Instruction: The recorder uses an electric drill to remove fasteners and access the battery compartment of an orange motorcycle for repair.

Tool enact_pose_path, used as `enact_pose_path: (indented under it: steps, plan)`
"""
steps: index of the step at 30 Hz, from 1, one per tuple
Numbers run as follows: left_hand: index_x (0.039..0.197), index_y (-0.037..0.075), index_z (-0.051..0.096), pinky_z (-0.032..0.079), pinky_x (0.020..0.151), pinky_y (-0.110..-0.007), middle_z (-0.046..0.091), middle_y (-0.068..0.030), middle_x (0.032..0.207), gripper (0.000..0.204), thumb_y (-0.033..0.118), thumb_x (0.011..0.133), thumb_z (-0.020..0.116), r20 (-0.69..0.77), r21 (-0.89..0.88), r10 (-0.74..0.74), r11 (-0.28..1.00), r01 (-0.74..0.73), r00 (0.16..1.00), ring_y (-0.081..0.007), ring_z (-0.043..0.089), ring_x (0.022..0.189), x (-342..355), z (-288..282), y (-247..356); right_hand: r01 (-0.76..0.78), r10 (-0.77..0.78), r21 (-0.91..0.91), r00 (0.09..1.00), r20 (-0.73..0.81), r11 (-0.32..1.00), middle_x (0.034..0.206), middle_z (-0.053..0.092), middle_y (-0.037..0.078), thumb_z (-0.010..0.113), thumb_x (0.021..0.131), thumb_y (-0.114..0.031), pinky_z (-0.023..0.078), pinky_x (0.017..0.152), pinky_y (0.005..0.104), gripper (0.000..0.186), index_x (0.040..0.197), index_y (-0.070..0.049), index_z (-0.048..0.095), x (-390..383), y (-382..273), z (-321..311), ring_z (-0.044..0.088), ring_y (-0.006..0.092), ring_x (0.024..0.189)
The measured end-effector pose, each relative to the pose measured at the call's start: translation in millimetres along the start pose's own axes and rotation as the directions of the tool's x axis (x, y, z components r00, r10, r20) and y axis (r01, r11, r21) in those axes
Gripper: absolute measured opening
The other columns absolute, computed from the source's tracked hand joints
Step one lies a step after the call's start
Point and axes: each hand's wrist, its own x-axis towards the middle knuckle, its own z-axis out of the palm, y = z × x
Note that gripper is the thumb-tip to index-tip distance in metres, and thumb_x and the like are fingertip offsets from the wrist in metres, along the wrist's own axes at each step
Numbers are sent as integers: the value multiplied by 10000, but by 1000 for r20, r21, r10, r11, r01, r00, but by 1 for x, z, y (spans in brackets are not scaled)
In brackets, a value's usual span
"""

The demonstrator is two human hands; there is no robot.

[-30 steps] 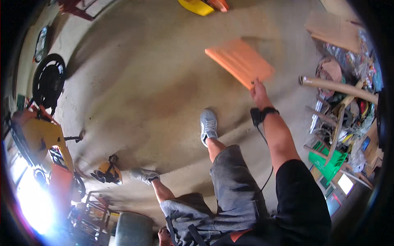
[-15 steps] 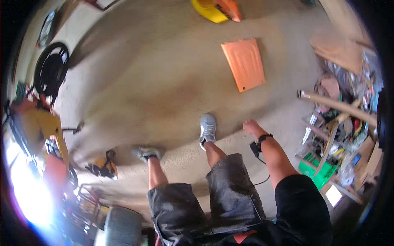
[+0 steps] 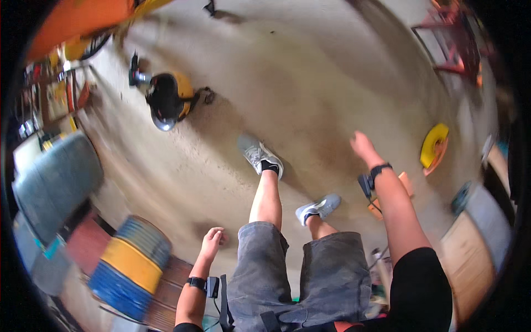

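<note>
My right hand (image 3: 362, 145) hangs in the air over the concrete floor, empty, its fingers curled together. My left hand (image 3: 214, 238) is low beside my left leg, holding nothing, fingers loosely bent and apart. An orange panel (image 3: 405, 182) lies on the floor, partly hidden behind my right forearm, near a yellow and orange piece (image 3: 434, 145). Ahead to the left, a yellow helmet-like shell (image 3: 182, 83) with dark fittings rests on the floor. Both forearms carry strapped devices with cables.
A large orange object (image 3: 83, 22) fills the top left above metal racks. A blue-grey drum (image 3: 58, 180) and a striped blue and yellow barrel (image 3: 124, 268) stand at lower left. A red metal frame (image 3: 453, 52) is at upper right, boards (image 3: 467, 254) at lower right.
I have let go of the orange panel, which now lies on the floor. My body and view have turned leftward, and my left hand has come into sight.
</note>
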Motion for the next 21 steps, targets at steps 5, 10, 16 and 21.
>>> enact_pose_path:
  steps: [5, 10, 16, 21]
  plan:
    - [1116, 31, 583, 504, 691, -313, 673, -78, 837, 248, 172, 963, 448, 68, -89, -58, 994, 64, 996, -155, 641, 783, -5, 19, -78, 86, -84, 222, 996, -17, 971, 1033, 670, 215, 637, 828, -306, 511, 845, 397, 400, 1067, 15, 637, 154, -194, -90, 653, 317, 969]
    - [1040, 43, 591, 487, 637, -317, 645, -75, 812, 212, 195, 938, 482, -12, -398, -378, 851, 343, 926, -171, 637, 744, -25, 64, -147, 111, -116, -39, 982, -152, 993, 1042, 668, 209, 627, 823, -386, 477, 904, 424, 466, 1084, 0, 630, 222, -305, -111, 623, 352, 1024]
    - [977, -3, 594, 492, 591, -314, 631, -79, 706, 173, 152, 937, 527, 161, -341, -425, 823, 454, 891, -153, 610, 633, -76, 155, -170, 192, -257, -315, 950, -179, 929, 1110, 634, 237, 662, 842, -344, 470, 914, 419, 522, 1223, -13, 532, 280, -366, -95, 606, 365, 1055]
    - [893, -1, 563, 472, 524, -304, 594, -73, 660, 140, 60, 941, 446, 95, -723, -680, 455, 519, 727, -166, 569, 547, -108, 217, -170, 285, -375, -380, 908, -188, 880, 1090, 637, 227, 693, 828, -349, 468, 898, 441, 559, 1237, -25, 491, 345, -370, -75, 600, 380, 1055]
